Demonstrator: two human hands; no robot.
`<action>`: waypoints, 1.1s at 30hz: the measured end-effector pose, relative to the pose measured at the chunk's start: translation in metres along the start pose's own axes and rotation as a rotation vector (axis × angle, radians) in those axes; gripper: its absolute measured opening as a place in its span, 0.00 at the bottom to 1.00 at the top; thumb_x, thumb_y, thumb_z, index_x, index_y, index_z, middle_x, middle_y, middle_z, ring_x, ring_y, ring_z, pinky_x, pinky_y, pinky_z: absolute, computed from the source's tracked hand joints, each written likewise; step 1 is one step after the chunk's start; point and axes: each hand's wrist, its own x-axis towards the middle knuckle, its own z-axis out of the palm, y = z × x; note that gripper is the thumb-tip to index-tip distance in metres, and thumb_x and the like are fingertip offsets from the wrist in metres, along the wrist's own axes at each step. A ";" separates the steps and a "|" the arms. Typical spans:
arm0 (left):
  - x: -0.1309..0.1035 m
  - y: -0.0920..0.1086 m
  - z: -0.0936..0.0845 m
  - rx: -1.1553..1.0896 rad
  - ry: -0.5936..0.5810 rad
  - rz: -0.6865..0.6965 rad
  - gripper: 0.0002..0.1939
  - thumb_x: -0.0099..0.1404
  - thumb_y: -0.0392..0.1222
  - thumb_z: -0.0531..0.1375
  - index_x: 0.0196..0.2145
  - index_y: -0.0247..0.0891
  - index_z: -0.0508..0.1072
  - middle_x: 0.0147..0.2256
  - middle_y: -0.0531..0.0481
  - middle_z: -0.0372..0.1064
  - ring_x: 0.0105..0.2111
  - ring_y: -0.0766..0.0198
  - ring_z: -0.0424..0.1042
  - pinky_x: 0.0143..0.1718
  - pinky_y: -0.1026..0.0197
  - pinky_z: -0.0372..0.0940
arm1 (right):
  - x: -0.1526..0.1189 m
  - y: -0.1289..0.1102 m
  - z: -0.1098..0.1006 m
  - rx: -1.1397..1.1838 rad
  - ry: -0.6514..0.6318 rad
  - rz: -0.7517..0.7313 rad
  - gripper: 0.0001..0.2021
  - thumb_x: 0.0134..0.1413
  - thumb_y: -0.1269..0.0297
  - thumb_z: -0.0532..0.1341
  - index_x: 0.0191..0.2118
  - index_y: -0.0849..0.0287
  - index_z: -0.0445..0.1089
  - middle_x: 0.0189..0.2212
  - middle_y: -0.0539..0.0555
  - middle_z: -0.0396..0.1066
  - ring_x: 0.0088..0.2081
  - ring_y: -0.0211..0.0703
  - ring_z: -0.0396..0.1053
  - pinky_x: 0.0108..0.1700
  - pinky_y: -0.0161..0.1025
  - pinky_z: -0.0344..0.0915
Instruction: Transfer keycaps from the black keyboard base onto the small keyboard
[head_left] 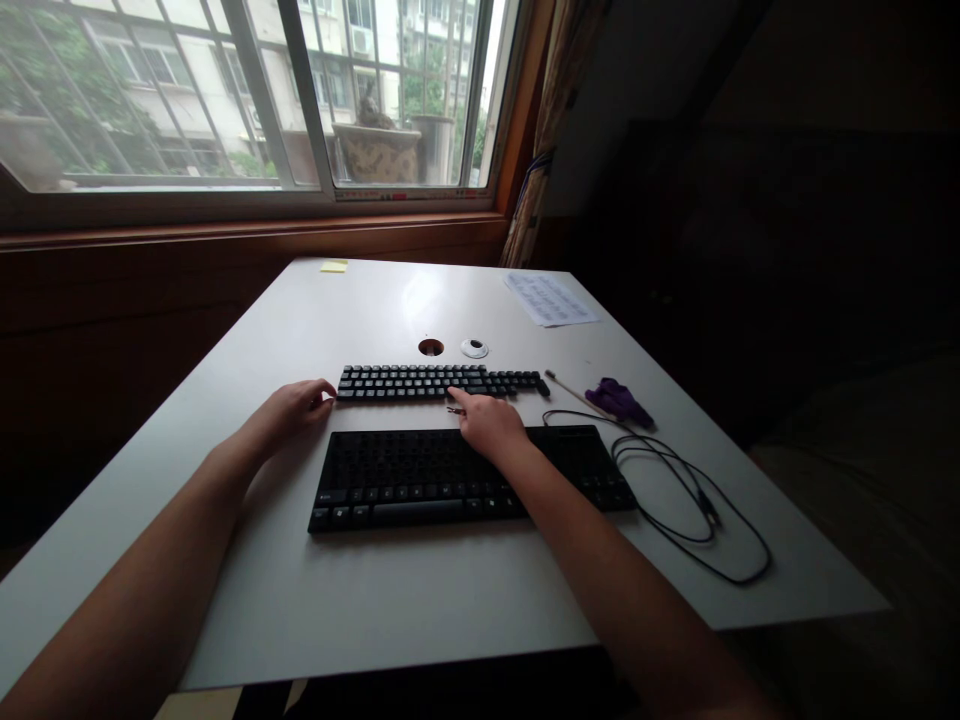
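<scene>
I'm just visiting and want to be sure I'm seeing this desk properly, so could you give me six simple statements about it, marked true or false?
1. The left hand is at the left end of the lined-up keycaps. True.
2. A black cable lies in loops to the right of the keyboard. True.
3. Every row of the keyboard is fitted with keycaps. False: the front rows have them, but rows behind look bare.
4. The right hand is gripping the cable. False: its index finger reaches to the lined-up keycaps.
5. A purple cloth lies to the right of the lined-up keycaps. True.
6. The yellow note touches the purple cloth. False: it lies near the desk's far left corner.
</scene>
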 end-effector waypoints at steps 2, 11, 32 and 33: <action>0.000 0.000 0.000 0.000 0.002 0.004 0.13 0.63 0.46 0.53 0.41 0.39 0.73 0.32 0.48 0.74 0.29 0.61 0.71 0.32 0.63 0.64 | 0.000 0.000 -0.001 0.001 -0.007 -0.002 0.28 0.60 0.64 0.51 0.66 0.42 0.55 0.50 0.53 0.74 0.45 0.50 0.73 0.46 0.44 0.65; 0.000 0.006 -0.003 -0.011 0.004 0.003 0.13 0.63 0.45 0.53 0.40 0.38 0.73 0.31 0.48 0.73 0.28 0.62 0.70 0.32 0.62 0.63 | 0.000 -0.003 -0.002 -0.020 -0.021 -0.033 0.31 0.61 0.65 0.51 0.68 0.37 0.47 0.50 0.51 0.74 0.43 0.49 0.73 0.45 0.43 0.65; 0.000 0.004 -0.002 -0.002 -0.010 -0.011 0.14 0.63 0.46 0.53 0.41 0.38 0.73 0.31 0.47 0.73 0.29 0.61 0.71 0.32 0.62 0.64 | 0.001 -0.003 -0.003 -0.038 -0.052 -0.087 0.31 0.61 0.67 0.49 0.68 0.37 0.47 0.50 0.51 0.73 0.42 0.49 0.73 0.43 0.42 0.64; 0.000 0.004 -0.002 -0.003 -0.006 -0.010 0.14 0.63 0.46 0.53 0.41 0.38 0.73 0.31 0.47 0.73 0.29 0.61 0.71 0.32 0.62 0.64 | 0.001 -0.003 -0.003 -0.044 -0.055 -0.090 0.32 0.61 0.67 0.49 0.68 0.37 0.46 0.50 0.51 0.73 0.42 0.49 0.73 0.43 0.42 0.63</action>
